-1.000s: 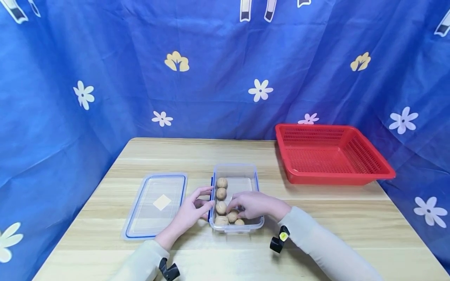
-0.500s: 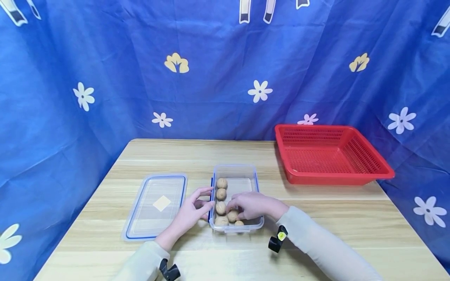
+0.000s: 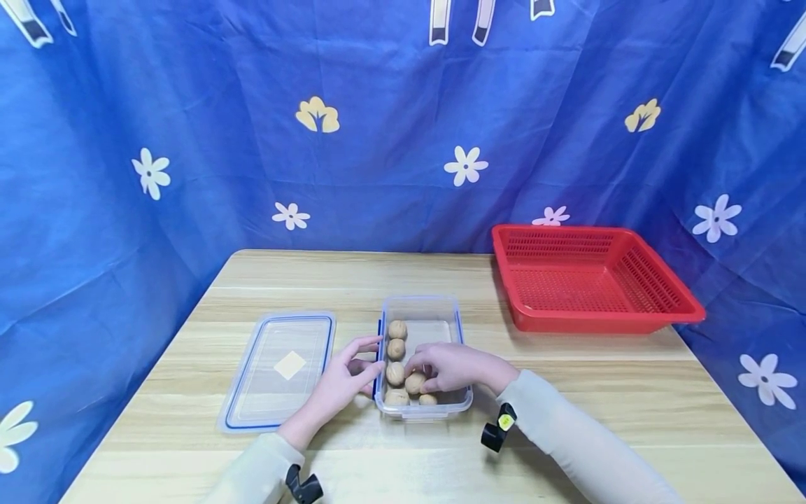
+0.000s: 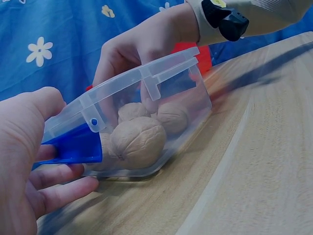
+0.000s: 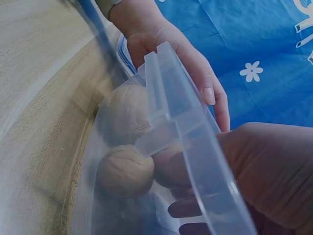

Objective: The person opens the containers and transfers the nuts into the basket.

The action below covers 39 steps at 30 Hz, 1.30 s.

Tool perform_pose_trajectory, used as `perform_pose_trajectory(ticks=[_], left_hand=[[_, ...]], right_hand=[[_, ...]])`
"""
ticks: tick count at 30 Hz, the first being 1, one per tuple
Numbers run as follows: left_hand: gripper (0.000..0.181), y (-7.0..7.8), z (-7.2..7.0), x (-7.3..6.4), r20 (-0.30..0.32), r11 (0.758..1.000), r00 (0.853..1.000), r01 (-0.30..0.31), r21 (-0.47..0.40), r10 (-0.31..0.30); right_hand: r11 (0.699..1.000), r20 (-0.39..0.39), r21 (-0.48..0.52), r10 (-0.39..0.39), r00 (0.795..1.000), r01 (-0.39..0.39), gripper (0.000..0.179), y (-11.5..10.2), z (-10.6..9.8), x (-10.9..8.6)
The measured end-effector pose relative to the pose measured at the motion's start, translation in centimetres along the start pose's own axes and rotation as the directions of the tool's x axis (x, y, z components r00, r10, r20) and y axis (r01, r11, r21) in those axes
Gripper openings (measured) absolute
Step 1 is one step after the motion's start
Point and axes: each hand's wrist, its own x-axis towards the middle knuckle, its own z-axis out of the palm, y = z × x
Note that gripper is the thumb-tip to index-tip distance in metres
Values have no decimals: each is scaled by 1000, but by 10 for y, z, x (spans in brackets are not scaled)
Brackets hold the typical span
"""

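- Blue cloth [image 3: 378,161] backs our desk [image 3: 403,455].
- Our left hand [image 3: 341,379], fingers apart, touches the box [image 3: 434,329], probably steadying it.
- Inside, our right hand [image 3: 453,365] pinches a walnut [image 3: 415,383] between fingers.

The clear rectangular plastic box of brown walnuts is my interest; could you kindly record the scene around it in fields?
Container: clear rectangular plastic box, uncovered
Contents: brown, wrinkled walnuts, six visible
Left hand: touching the box's left side
Right hand: inside the box, pinching a walnut
Lid: clear plastic lid with blue border, lying left of the box
Basket: red perforated plastic basket, far right
Surface: light wood-grain table
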Motion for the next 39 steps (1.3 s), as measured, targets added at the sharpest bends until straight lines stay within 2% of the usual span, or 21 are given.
perform_pose_trajectory(ticks=[10, 18, 27, 35, 39], left_hand=[[47, -2, 1, 0, -2, 1000, 1000, 2, -19, -2], [47, -2, 1, 0, -13, 1000, 1000, -6, -8, 6], [48, -3, 1, 0, -19, 1000, 1000, -5, -9, 4], [47, -1, 2, 0, -21, 1000, 1000, 1, 1, -1], [48, -1, 2, 0, -21, 1000, 1000, 0, -11, 0]], right_hand=[[998, -119, 54, -30, 992, 36, 30, 3, -3, -6], [994, -273, 66, -68, 960, 90, 33, 12, -8, -11], [984, -335, 159, -20, 942, 77, 35, 18, -11, -18], [982, -388, 167, -15, 922, 86, 33, 23, -18, -27], [976, -427, 183, -27, 904, 115, 33, 27, -23, -33]])
